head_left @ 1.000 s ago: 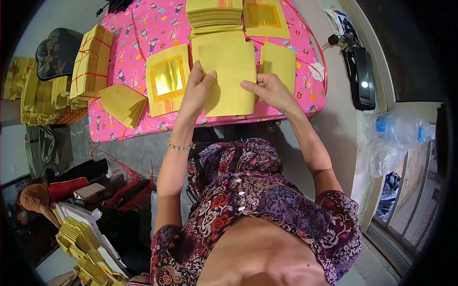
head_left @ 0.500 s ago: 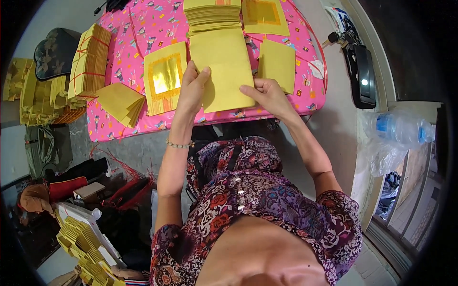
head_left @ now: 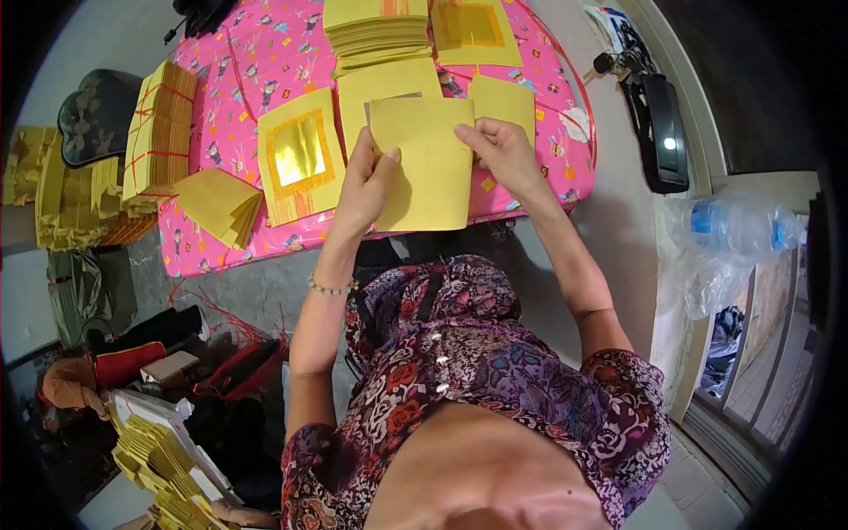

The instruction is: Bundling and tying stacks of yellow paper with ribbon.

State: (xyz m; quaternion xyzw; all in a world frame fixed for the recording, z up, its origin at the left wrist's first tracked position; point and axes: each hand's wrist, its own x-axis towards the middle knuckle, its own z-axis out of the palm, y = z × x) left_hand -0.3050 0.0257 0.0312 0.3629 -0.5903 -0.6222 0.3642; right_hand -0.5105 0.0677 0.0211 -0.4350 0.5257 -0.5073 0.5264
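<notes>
Between my hands is a yellow sheet of joss paper (head_left: 428, 168), its plain side up, with its lower edge past the table's front edge. My left hand (head_left: 364, 181) grips its left edge, thumb on top. My right hand (head_left: 505, 157) pinches its upper right edge, fingers behind. Whether it is one sheet or a few cannot be told. Behind it lies another plain yellow sheet (head_left: 389, 81), partly hidden. Left of my left hand lies a joss paper sheet with a gold foil square (head_left: 300, 157). A plain yellow sheet (head_left: 517, 102) lies behind my right hand.
The table has a pink patterned cover (head_left: 231, 110). A thick stack of yellow paper (head_left: 375, 37) stands at the back, beside a foil-square sheet (head_left: 477, 31). Folded sheets (head_left: 221, 205) and a bundle tied with red string (head_left: 161, 132) lie left. Plastic bottles (head_left: 742, 228) are at right.
Both hands have drawn the held paper slightly toward me and raised it off the sheet behind. My right hand has shifted up its right edge. The view has tilted slightly.
</notes>
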